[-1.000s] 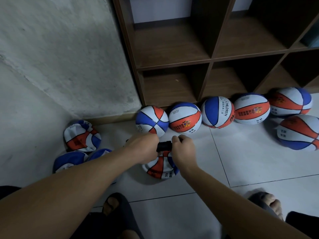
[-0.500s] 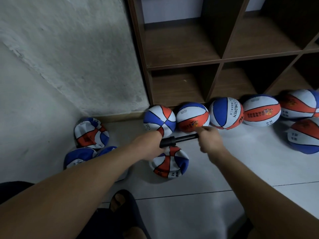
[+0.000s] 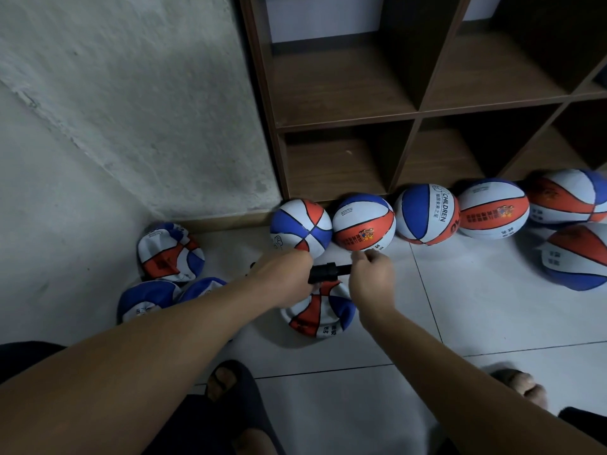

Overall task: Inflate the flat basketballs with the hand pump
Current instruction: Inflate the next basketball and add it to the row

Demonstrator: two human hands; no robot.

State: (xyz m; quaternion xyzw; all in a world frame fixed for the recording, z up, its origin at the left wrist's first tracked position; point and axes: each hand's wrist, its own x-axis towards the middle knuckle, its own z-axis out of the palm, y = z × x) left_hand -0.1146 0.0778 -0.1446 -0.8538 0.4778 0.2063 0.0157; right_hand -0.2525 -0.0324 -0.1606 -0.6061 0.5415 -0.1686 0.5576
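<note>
Head view: both hands work a small black hand pump (image 3: 323,273) over a limp ball on the pale tiled floor (image 3: 476,316).

The left hand (image 3: 285,279) is curled round the pump's barrel and the right hand (image 3: 372,280) grips its handle end, the two close together with only a short black stretch showing between them. Directly beneath lies a partly collapsed red, white and blue basketball (image 3: 320,311); whether the needle is in its valve cannot be seen. By my reading the job is about half done: six round, firm balls (image 3: 363,223) sit along the foot of the dark wooden cubby shelf (image 3: 345,119) and to its right, while three crumpled flat balls (image 3: 169,252) wait in the left corner by the rough grey wall (image 3: 131,110).
</note>
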